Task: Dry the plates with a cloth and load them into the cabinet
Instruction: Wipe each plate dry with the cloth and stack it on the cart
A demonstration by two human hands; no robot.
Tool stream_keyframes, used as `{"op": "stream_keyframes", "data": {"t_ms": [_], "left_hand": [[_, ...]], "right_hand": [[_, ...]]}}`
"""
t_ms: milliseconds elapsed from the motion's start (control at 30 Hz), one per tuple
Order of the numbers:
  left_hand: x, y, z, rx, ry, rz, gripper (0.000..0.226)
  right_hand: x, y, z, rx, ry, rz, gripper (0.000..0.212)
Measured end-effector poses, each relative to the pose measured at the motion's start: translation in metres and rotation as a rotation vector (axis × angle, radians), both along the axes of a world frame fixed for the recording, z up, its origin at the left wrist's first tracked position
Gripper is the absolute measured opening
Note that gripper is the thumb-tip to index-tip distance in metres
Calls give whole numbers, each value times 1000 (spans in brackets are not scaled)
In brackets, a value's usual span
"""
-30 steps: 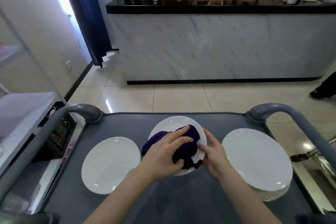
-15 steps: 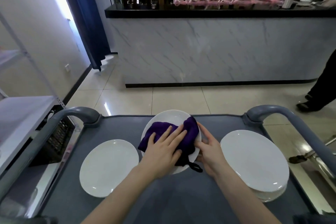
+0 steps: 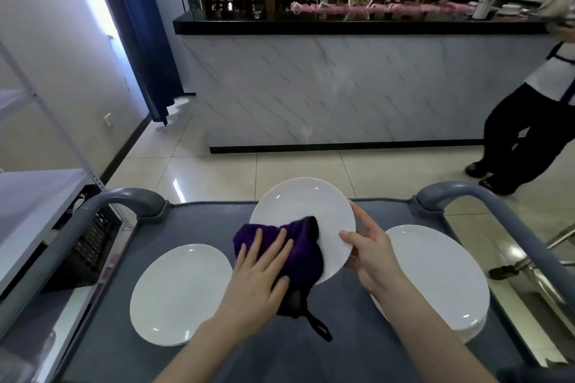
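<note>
A person stood at a grey service cart (image 3: 199, 221) and dried a round white plate (image 3: 306, 208), which was tipped up on edge above the middle of the cart; whether its lower rim touched the cart could not be told, as the cloth hid it. The right hand (image 3: 370, 253) pinched the plate's right rim, thumb on the front face and fingers behind. The left hand (image 3: 258, 274) lay flat with fingers spread, pressing a purple cloth (image 3: 303, 246) against the plate's lower left. The main risk looked like a slip. Only a rim pinch held the plate, so a hard sideways push from the left hand could probably twist it out of the right hand. It might then drop onto the single plate (image 3: 180, 292) lying flat to the left or onto the stack of plates (image 3: 435, 277) just beside the right hand, and chip them. A wet rim would make this likelier. The cloth's black loop (image 3: 319, 325) trailed on the cart and could snag. Another person (image 3: 525, 121) stood well apart by the bar counter (image 3: 342, 87), so carrying the plate away would need care. No cabinet could be clearly made out.
</note>
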State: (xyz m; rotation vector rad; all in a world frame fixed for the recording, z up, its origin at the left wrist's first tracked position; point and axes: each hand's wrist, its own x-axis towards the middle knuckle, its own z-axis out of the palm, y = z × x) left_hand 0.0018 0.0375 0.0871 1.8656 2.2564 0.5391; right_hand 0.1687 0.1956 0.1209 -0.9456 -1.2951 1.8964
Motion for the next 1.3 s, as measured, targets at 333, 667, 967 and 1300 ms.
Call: {"op": "stream_keyframes", "data": {"t_ms": [333,667,967,1300], "left_hand": [[12,41,22,-53,63,-157,61],[-33,69,45,39,190,-61,64],[-56,37,35,172,-483,312,66],[-27,18,24,368,-915,514,63]], "right_hand": [[-13,-13,8,-72,54,37,41],[-5,-25,14,16,-31,209,59],[12,-12,22,83,-4,172,62],[13,-8,10,131,1,89,60]]}}
